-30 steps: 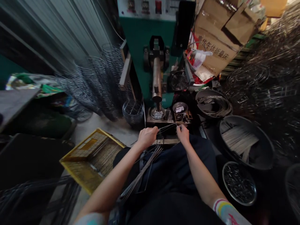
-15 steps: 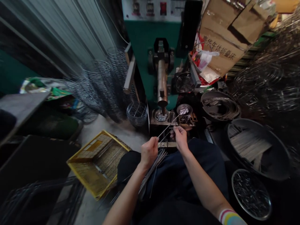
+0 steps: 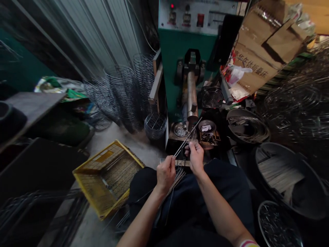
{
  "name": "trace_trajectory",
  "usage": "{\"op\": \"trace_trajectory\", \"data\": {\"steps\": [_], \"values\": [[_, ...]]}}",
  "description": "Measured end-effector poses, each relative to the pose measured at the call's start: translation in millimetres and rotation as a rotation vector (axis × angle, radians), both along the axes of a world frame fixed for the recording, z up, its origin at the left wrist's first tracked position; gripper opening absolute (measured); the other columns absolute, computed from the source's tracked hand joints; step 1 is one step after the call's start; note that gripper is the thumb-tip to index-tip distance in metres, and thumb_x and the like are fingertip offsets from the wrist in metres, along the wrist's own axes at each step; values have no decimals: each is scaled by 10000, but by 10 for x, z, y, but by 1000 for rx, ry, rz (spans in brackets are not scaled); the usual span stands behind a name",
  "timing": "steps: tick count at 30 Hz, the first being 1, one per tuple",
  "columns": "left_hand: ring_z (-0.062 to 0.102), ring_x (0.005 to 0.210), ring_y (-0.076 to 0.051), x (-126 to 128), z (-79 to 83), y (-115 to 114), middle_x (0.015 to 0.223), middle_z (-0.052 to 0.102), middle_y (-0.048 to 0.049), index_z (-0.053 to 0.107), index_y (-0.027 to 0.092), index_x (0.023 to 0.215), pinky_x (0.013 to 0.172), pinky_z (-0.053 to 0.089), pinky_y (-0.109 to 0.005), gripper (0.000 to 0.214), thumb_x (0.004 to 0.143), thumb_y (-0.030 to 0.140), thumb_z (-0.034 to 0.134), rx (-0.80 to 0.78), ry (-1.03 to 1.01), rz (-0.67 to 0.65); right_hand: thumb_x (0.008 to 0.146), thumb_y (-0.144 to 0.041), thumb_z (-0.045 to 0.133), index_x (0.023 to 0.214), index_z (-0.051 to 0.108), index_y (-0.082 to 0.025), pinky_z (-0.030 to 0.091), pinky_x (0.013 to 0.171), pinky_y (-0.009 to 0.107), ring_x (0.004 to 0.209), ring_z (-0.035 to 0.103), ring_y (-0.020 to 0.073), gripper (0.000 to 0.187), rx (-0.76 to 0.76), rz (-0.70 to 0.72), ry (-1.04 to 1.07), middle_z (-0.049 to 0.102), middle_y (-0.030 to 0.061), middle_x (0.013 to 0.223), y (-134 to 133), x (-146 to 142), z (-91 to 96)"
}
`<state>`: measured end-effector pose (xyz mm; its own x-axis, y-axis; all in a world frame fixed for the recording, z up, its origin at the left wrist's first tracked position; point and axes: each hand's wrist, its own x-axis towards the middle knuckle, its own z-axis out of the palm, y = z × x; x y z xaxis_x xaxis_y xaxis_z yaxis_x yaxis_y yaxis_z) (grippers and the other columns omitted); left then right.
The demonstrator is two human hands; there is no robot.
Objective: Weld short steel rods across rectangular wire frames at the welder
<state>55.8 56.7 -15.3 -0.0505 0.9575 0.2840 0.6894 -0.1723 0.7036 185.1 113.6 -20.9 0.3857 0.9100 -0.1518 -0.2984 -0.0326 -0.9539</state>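
My left hand [image 3: 166, 172] is closed around a bundle of thin metal wire rods [image 3: 185, 140] that slant up and right toward the press. My right hand [image 3: 195, 157] pinches the same rods a little higher up. More rods [image 3: 172, 187] lie across my lap below the left hand. Just beyond the rod tips, the steel ram [image 3: 191, 99] of a green press machine [image 3: 187, 51] hangs over a small dish of metal bits [image 3: 181, 130].
A yellow plastic crate [image 3: 108, 176] sits on the floor at my left. Stacked wire baskets [image 3: 123, 92] stand behind it. At the right are dark basins with cut rods [image 3: 280, 171], wire rings [image 3: 246, 125] and small parts [image 3: 279, 224]. A cardboard box [image 3: 267, 44] leans above them.
The rods have swung from nearly level to pointing steeply up toward the ram. Both hands drew closer together and nearer my lap. The view shifted left.
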Motion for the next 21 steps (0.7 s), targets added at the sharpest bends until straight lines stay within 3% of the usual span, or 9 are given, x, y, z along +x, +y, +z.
{"op": "trace_trajectory", "data": {"steps": [12,21], "values": [[609,579,-131,5,-51,3,691,665,-15,644,168,881,590,404,-220,279,997,273,413,66,-36,-8,793,-423,656,718,535,-192,324,411,189,437,438,62,271,-4,-69,96,539,-53,580,61,-53,-57],[611,545,-130,31,-52,16,662,664,-13,642,168,885,564,404,-223,272,996,283,422,124,-1,-1,803,-408,672,691,528,-180,307,410,183,435,407,45,292,56,-35,128,504,-62,582,77,-70,-16]]}}
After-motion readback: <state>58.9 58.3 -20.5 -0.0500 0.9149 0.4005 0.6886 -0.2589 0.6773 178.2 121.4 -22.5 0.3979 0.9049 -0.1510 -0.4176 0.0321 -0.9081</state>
